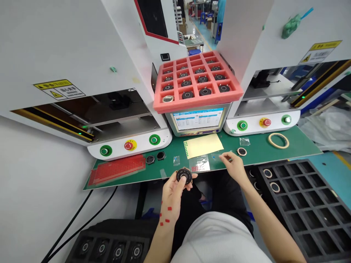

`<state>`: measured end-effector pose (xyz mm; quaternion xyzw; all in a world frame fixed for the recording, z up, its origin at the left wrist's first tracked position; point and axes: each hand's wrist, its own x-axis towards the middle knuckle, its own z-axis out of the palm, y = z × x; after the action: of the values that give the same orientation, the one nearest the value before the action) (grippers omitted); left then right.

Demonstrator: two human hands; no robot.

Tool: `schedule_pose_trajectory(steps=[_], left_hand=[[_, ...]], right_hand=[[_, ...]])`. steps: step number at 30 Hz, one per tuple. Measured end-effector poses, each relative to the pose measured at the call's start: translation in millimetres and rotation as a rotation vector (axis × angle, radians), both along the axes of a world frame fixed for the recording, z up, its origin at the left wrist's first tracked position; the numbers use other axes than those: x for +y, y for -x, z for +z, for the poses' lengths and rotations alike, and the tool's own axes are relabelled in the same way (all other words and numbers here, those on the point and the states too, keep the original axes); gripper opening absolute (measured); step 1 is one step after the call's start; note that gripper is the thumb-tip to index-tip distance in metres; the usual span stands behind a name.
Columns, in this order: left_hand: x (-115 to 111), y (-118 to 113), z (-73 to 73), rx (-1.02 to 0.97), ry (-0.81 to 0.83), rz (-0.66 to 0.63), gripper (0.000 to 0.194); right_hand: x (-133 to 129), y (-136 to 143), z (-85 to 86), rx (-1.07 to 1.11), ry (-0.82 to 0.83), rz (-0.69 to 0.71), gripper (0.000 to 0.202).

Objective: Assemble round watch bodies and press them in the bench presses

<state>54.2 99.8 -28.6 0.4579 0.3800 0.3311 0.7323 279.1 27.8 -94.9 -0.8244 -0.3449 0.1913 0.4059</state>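
Black, round, hard-looking disc (184, 176) is gripped in the left hand (173, 188), just off the green table's (259, 146) front edge. Right hand's (233, 166) fingertips sit close together above that edge, can't tell if they're holding anything; disc's leftward and bodyward of them, no long axis.

Hands: two, left hand (172, 188) and right hand (235, 166)
Black disc (187, 172) in left hand: one
Watch pieces (161, 156) on green mat (257, 149): three, two left, one right
Red stickers (169, 208) on left wrist: at least four
Pink tray (197, 103), near row: four pieces (205, 91)
Near-left black tray (93, 237): four discs (119, 252) showing
Red stop buttons (128, 145): two
Green-ringed buttons (154, 139): four
Yellow sheet (204, 145): one
Tape ring (270, 140): one
Screen (197, 119): one
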Motion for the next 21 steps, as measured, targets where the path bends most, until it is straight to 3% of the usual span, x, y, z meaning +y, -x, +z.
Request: schedule_pose_trajectory(steps=[4, 7, 12, 17, 21], left_hand=[[-6.6, -9.7, -1.6, -0.018, -0.005, -0.06, 0.034], [-13.2, -17.0, -4.8, -0.039, -0.024, -0.093, 0.045], [-22.8, -22.5, -8.7, -0.029, -0.057, -0.14, 0.059], [-25.7, -20.6, -8.3, -0.001, -0.122, -0.167, 0.05], [-23.8, -20.7, -9.5, 0.101, -0.156, -0.183, 0.041]], right_hand=[[-19.8, 28.7, 56.4, 0.176, -0.296, 0.164, 0.021], [-23.7, 52.8, 81.3, 0.295, -0.461, 0.176, 0.014], [-15.7, 76.4, 83.4, 0.35, -0.528, 0.094, 0.013], [-12.8, 76.9, 80.9, 0.53, -0.492, 0.175, 0.014], [-12.7, 77.3, 77.6, 0.419, -0.483, 0.148, 0.012]])
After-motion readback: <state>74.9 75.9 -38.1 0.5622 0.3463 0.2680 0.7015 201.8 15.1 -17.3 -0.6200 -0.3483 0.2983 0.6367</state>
